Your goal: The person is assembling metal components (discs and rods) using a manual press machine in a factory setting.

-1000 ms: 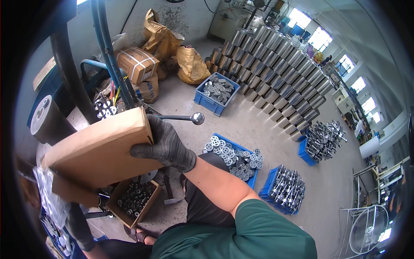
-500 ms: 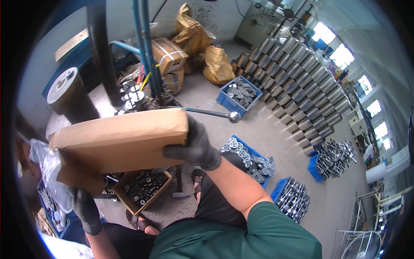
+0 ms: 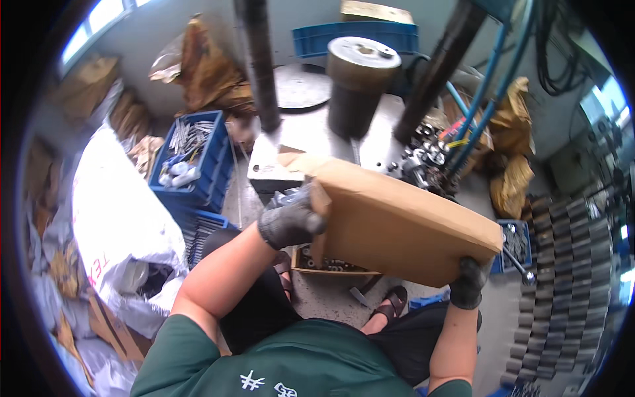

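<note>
A brown cardboard box [image 3: 403, 225] is held up in front of me with both gloved hands. My left hand [image 3: 290, 221] grips its left end near an open flap. At the box's lower right corner my right hand [image 3: 468, 283] clutches it from below. Under the box, on the floor, sits an open cardboard tray of small metal parts [image 3: 334, 266], mostly hidden. My sandalled foot [image 3: 390, 309] shows beside it.
A press machine with a metal table [image 3: 311, 135], dark columns and a cylinder [image 3: 360, 83] stands ahead. Blue crates [image 3: 192, 162] of metal parts sit at left beside a white sack [image 3: 122, 218]. Stacked grey blocks [image 3: 562, 264] and another blue bin [image 3: 516, 245] lie at right.
My head has turned left, so the machine and left crates now fill the view. The box has shifted to the right of the picture, and my left hand now grips its end.
</note>
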